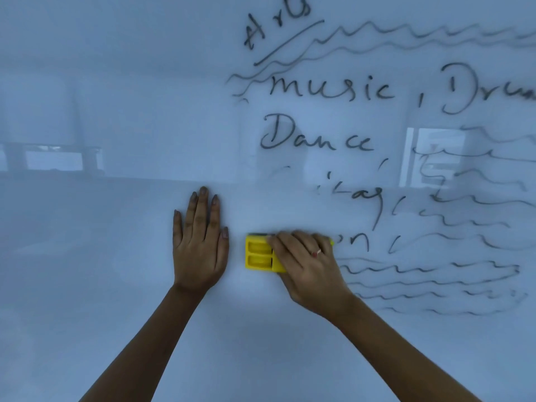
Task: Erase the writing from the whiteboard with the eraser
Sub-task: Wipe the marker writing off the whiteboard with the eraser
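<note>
The whiteboard [116, 256] fills the whole view. Black marker writing [330, 89] covers its upper middle and right: "Arts", "music", "Dance", partly wiped words below, and several wavy lines. A yellow plastic eraser [259, 255] lies pressed flat on the board at centre, just left of the smeared letters. My right hand [307, 262] grips it from the right, fingers over its top, a ring on one finger. My left hand [200, 239] rests flat on the board to the eraser's left, fingers straight and pointing up, holding nothing.
The left half and the bottom of the board carry no writing. Faint reflections of a room show on the glossy surface, with a bright window patch [432, 158] at the right.
</note>
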`<action>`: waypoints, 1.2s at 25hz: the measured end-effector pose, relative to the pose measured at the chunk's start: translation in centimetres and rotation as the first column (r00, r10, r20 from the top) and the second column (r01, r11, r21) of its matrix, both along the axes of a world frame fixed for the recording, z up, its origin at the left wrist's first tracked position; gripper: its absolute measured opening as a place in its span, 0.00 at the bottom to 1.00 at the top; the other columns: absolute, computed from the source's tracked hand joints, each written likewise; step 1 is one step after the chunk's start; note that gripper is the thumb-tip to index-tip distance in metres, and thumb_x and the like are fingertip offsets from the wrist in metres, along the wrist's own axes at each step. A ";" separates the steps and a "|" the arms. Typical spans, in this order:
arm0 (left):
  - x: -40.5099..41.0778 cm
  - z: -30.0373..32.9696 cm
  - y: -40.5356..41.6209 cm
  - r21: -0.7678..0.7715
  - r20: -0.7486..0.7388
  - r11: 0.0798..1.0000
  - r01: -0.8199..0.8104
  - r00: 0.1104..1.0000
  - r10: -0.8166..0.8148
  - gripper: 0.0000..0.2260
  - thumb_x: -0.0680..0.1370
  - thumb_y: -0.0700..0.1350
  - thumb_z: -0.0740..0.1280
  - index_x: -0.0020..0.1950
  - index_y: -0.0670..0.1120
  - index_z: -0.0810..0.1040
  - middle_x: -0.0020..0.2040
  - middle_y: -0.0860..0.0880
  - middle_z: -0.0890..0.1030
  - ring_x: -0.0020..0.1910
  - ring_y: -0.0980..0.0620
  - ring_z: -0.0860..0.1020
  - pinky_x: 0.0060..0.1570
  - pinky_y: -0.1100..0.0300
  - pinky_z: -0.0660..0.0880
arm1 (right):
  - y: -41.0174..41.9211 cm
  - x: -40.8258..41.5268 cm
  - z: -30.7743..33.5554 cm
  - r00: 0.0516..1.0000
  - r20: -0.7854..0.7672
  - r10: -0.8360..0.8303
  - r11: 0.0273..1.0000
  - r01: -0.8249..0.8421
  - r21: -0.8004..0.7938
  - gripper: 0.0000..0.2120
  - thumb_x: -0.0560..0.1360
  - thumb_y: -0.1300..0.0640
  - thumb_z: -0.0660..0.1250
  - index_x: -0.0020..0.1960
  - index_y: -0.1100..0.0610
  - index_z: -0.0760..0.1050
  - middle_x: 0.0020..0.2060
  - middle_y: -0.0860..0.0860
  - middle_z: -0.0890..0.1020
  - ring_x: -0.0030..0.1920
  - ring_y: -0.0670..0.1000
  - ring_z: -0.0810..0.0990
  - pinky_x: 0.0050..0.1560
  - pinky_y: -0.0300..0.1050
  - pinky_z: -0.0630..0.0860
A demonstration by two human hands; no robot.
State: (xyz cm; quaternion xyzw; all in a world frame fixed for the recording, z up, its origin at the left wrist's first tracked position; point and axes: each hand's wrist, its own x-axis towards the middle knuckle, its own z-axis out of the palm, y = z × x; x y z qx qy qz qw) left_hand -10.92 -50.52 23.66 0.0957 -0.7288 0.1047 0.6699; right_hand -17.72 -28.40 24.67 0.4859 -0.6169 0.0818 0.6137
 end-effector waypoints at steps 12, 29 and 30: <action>1.0 2.2 -0.4 -0.012 -0.053 0.997 0.071 0.996 -0.071 0.22 0.83 0.45 0.55 0.76 0.39 0.66 0.77 0.36 0.64 0.78 0.41 0.61 0.75 0.43 0.57 | -2.0 -0.4 11.5 0.997 0.068 -0.020 0.952 0.040 -0.303 0.25 0.73 0.49 0.67 0.66 0.60 0.72 0.58 0.56 0.77 0.54 0.58 0.74 0.48 0.50 0.64; 1.4 11.5 -3.9 0.009 -0.076 1.000 0.015 0.997 -0.014 0.24 0.84 0.47 0.51 0.79 0.39 0.60 0.80 0.39 0.58 0.80 0.43 0.55 0.76 0.44 0.53 | -3.4 -0.1 16.6 0.998 0.061 -0.033 0.892 0.057 -0.448 0.25 0.73 0.47 0.67 0.64 0.61 0.73 0.52 0.57 0.78 0.48 0.59 0.74 0.42 0.51 0.69; 1.4 11.5 -3.9 0.008 -0.078 1.000 0.015 0.997 -0.015 0.24 0.84 0.47 0.51 0.79 0.39 0.60 0.80 0.39 0.58 0.80 0.43 0.56 0.76 0.44 0.53 | -4.4 0.5 16.1 0.998 0.053 -0.024 0.909 0.044 -0.415 0.26 0.72 0.47 0.67 0.65 0.61 0.73 0.52 0.57 0.78 0.48 0.59 0.74 0.43 0.51 0.68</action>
